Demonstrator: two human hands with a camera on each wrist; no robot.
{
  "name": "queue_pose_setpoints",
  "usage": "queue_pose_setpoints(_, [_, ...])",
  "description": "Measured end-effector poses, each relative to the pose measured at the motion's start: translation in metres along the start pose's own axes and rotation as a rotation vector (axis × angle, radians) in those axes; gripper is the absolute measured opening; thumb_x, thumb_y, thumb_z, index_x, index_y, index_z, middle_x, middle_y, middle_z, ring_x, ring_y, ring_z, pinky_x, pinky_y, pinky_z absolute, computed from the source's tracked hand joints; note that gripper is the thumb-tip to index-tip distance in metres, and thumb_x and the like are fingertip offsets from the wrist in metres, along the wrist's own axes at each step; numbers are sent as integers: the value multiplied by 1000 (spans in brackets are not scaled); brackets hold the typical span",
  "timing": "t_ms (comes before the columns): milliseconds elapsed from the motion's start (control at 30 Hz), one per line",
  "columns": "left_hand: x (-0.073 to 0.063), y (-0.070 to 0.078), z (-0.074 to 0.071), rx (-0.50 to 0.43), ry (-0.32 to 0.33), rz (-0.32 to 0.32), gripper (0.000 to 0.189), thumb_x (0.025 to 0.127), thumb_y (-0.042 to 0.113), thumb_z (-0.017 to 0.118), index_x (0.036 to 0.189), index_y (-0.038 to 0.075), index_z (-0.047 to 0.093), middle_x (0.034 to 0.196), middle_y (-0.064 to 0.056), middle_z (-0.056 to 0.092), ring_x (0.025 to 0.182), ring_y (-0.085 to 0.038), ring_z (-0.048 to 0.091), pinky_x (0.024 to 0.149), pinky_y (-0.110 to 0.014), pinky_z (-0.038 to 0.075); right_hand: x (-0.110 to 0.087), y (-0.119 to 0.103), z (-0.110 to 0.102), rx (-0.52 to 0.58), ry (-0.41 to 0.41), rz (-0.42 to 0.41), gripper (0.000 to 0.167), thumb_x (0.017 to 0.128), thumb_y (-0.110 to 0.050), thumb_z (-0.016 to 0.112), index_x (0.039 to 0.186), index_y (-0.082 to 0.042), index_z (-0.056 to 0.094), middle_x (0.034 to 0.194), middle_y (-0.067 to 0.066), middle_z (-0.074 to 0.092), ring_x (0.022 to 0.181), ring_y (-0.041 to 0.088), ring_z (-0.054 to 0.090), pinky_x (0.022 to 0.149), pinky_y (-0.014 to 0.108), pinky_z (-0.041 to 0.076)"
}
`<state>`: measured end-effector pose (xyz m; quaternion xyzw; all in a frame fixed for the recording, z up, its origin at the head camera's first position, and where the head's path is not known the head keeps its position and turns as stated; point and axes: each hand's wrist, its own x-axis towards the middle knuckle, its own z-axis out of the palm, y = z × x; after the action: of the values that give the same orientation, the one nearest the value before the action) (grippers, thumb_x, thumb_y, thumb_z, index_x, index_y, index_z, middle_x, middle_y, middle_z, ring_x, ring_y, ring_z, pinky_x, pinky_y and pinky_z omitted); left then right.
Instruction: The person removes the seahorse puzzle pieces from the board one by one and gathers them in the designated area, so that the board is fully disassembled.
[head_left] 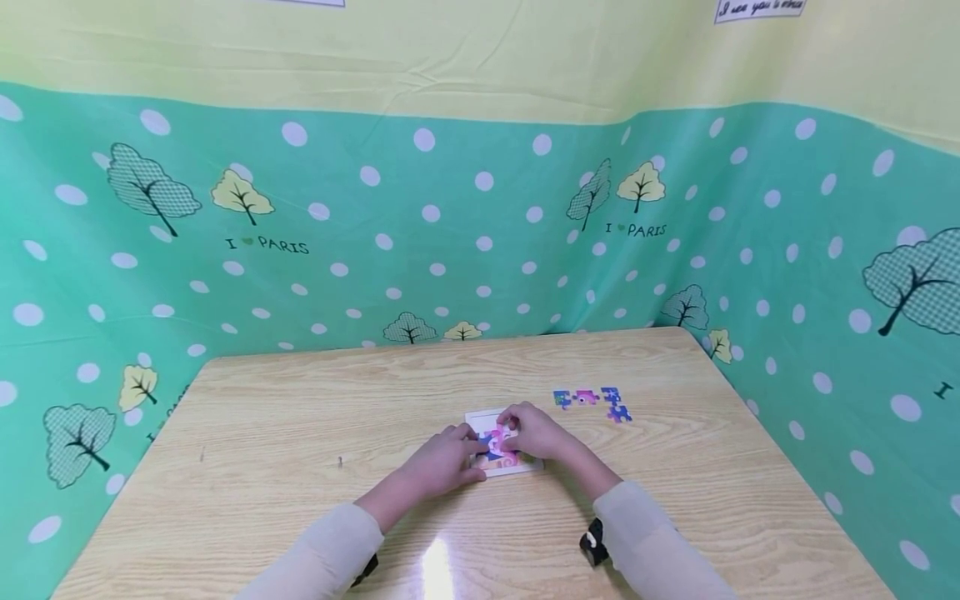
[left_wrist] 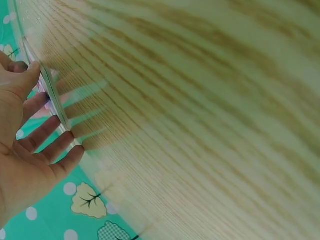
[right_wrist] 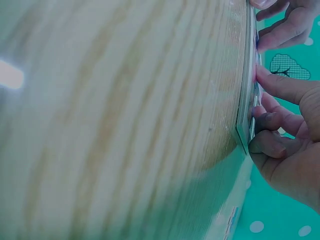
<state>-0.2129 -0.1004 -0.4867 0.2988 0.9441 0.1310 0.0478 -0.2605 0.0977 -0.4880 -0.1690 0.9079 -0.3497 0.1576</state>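
Observation:
A small jigsaw puzzle in a white frame (head_left: 504,472) lies on the table, partly filled with pink, blue and white pieces. My left hand (head_left: 442,461) rests at its left side; in the left wrist view the thumb and fairly straight fingers (left_wrist: 60,145) touch the board's edge and surface. From the right, my right hand (head_left: 542,433) reaches over the puzzle with bent fingers. Its thumb and fingertips pinch a pink puzzle piece (head_left: 513,431) low over the board, mostly covered by the hand. The right wrist view shows the board (right_wrist: 245,115) edge-on, with both hands at it.
Beyond the board to the right lie several loose puzzle pieces (head_left: 587,397), blue, pink and purple. The wooden table (head_left: 285,433) has a bright light reflection near its front. A green polka-dot cloth (head_left: 360,217) hangs behind and beside the table.

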Motion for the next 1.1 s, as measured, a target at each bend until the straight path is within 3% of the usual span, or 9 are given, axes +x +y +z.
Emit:
queue_pose_setpoints(467, [0,1,-1,11,-21,-8,44,86,40,64,122,14,63,115,-5,58,95,-17,54,82,-35,49,-1,-3,1,-1,-21,22,35,82,-8,69,116,-4,63,97,5,57,90,18,51,84,36,46])
queue_pose_setpoints(1100, [3,2,0,17,-19,-17,46,85,42,64,122,15,63,112,-4,57,90,-14,52,77,-30,48,2,-2,1,13,-11,36,25,82,-6,68,106,-8,62,93,6,49,83,18,47,73,29,42])
